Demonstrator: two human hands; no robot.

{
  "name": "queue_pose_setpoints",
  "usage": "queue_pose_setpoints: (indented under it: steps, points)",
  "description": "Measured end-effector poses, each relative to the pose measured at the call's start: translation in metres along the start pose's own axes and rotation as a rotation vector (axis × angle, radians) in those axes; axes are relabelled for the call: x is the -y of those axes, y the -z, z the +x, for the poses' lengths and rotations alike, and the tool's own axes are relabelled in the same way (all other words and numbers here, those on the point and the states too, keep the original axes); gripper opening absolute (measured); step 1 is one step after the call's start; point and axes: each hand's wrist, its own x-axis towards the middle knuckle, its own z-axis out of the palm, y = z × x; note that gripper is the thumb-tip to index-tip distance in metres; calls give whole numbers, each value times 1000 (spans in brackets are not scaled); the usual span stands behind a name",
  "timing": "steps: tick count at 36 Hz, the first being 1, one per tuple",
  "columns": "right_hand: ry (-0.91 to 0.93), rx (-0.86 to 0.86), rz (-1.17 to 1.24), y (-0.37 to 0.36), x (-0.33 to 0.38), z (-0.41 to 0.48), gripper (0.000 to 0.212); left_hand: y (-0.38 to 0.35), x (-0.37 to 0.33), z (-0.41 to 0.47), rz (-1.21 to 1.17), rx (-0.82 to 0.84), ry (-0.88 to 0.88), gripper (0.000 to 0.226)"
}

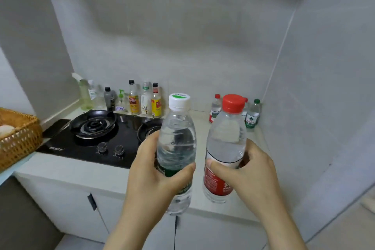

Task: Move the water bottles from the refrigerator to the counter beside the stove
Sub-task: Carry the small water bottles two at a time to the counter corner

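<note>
My left hand (154,172) grips a clear water bottle with a white cap and green label (176,140), held upright in the air above the counter's front edge. In my right hand (247,172) is a second water bottle with a red cap and red label (225,144), also upright, just right of the first. Both hover in front of the white counter (203,128) to the right of the black stove (97,138). At the counter's back right corner stand three small water bottles (251,113), one with a green cap and two with red caps.
A row of sauce, oil and cleaner bottles (134,99) lines the wall behind the stove. A black pan (148,130) sits on the right burner. A wicker basket (18,134) stands at the far left. Tiled walls close in the back and right.
</note>
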Motion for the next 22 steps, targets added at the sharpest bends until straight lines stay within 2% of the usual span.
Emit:
queue_pose_setpoints:
  steps: [11, 22]
  points:
    - [-66, -57, -37, 42, -48, 56, 41, -76, 0, 43, -37, 94, -3, 59]
    - [-107, -150, -90, 33, -77, 131, 48, -118, 32, 125, -38, 170, -6, 58]
